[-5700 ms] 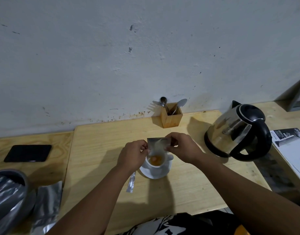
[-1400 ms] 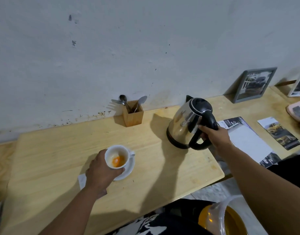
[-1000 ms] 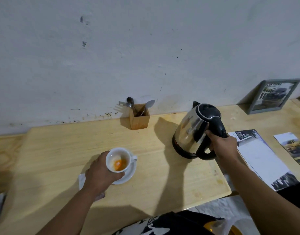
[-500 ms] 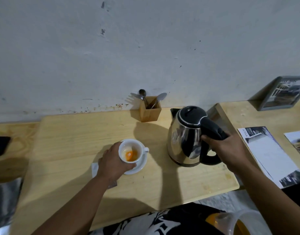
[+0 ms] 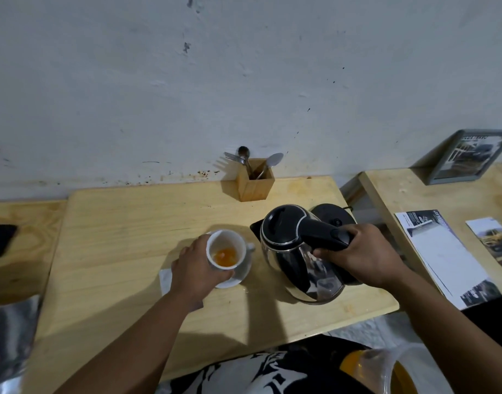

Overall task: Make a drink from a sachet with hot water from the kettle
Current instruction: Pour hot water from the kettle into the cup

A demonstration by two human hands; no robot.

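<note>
Head view: kettle lifted beside the cup

Head camera is the only view I have, looking down on a pale wooden table (image 5: 125, 223) set against a grey wall. I see my left hand (image 5: 197, 273) wrapped around the near side of a white cup (image 5: 226, 250), fingers curled closed on it. The cup sits on a white saucer (image 5: 238, 275) and holds a patch of orange powder or liquid at the bottom; I cannot tell which. A flat pale sachet (image 5: 165, 281) lies on the table just beside the saucer, partly hidden under the left wrist.

My right hand (image 5: 363, 258) is closed tightly around the black handle of the steel kettle (image 5: 295, 251). The kettle is off its round black base (image 5: 333, 216), which lies on the table just behind it, and its body is tipped slightly so the bottom swings toward me. Its black lid is shut and its spout points toward the cup, close to the cup but not over it. No water is leaving the spout.

Against the wall stands a small wooden holder (image 5: 254, 180) with a fork and spoons upright in it. On a second table to the right lie a leaflet (image 5: 446, 257) and a framed picture (image 5: 468, 156) leaning on the wall. At the left edge I see a dark phone (image 5: 0, 240) and a crumpled silver bag (image 5: 8, 336).
</note>
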